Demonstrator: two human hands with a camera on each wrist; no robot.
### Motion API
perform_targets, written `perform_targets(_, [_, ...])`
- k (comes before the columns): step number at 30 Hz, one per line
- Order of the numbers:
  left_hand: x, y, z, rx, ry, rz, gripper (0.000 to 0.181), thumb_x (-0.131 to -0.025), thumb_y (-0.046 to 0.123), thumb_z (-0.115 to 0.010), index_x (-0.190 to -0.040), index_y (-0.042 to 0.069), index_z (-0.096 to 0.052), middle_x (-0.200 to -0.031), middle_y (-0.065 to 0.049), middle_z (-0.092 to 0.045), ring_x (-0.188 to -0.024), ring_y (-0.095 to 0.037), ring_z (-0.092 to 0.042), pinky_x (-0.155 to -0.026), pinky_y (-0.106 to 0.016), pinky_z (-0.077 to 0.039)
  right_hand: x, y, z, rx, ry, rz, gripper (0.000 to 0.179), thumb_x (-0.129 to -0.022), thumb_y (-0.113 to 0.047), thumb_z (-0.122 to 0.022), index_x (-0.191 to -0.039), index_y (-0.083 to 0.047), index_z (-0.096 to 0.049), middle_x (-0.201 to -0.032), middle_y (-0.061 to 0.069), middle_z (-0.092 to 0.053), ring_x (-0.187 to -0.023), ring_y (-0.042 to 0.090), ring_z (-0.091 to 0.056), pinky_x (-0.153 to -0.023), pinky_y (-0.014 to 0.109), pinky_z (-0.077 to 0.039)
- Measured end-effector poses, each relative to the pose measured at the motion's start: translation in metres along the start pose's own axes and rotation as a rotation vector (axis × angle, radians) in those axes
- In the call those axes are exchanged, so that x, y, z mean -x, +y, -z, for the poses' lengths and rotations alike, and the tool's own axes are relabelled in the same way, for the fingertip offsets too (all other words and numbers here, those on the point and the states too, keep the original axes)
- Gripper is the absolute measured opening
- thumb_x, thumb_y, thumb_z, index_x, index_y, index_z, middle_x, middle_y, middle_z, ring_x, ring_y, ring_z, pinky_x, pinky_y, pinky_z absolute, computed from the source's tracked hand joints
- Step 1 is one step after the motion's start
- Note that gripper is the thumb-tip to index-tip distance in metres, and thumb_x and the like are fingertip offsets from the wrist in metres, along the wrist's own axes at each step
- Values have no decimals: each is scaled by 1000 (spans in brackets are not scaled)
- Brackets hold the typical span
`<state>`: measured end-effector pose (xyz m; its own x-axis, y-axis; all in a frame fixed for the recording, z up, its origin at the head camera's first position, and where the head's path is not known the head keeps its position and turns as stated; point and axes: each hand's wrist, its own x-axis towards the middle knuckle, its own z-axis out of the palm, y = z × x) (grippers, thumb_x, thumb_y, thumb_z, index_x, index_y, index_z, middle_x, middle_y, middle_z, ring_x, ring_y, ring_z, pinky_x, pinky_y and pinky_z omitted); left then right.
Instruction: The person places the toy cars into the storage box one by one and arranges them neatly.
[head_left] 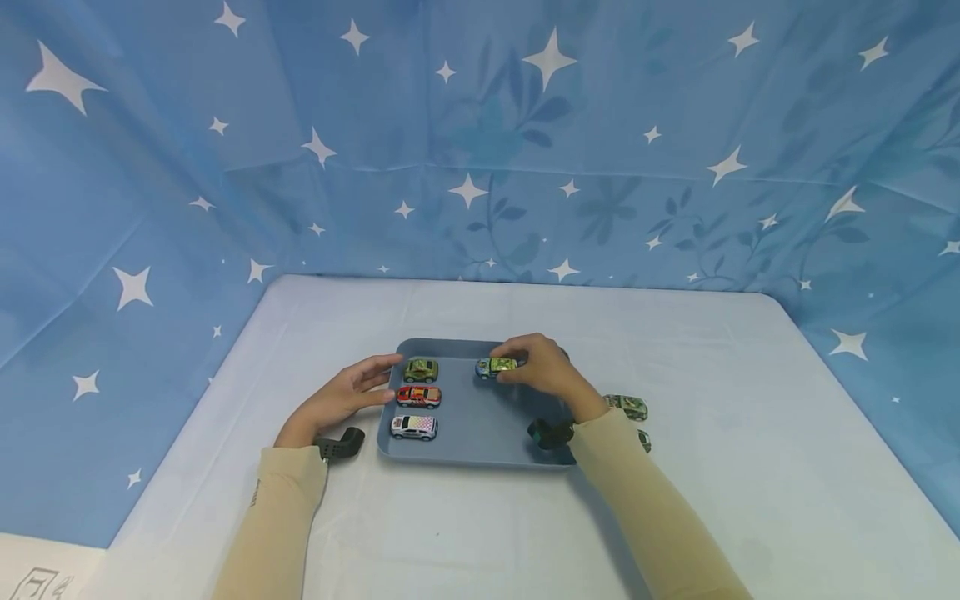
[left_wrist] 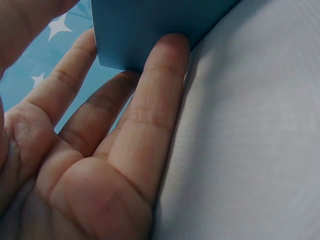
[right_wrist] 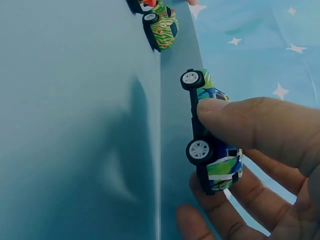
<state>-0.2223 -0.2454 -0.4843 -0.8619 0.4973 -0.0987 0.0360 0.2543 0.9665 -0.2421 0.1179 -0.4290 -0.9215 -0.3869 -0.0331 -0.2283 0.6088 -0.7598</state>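
Note:
My right hand pinches a toy car with a green, yellow and blue pattern over the back of a grey-blue tray. In the right wrist view the thumb presses along the side of this toy car, between its two visible white-hubbed wheels, and fingers lie behind it. My left hand is at the tray's left side, its lightly bent fingers touching the outer wall in the left wrist view. Beside it, a green car, a red car and a white car stand in a column inside.
Right of the tray, a camouflage toy car stands on the white-covered table, and another green car is mostly hidden by the right sleeve. A blue curtain with white stars hangs behind the table.

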Motion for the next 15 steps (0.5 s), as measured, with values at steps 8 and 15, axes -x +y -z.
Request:
perform_targets(8, [0, -1, 1, 6, 4, 5, 72, -106, 18, -72, -166, 1, -38, -173, -25, -31, -159, -52, -28, -124, -67, -30, -10, -5, -11, 16, 12, -47, 30, -89, -2, -87, -119, -3, -82, -123, 14, -79, -122, 35, -70, -98, 49, -58])
perform_targets(15, [0, -1, 1, 25, -3, 13, 73, -105, 17, -72, -167, 2, -37, -174, -24, -31, -159, -50, -27, -124, -66, -32, -16, -6, -17, 51, -6, -95, 30, -90, -4, -87, -120, -6, -82, -127, 12, -78, -129, 36, -67, -109, 54, -53])
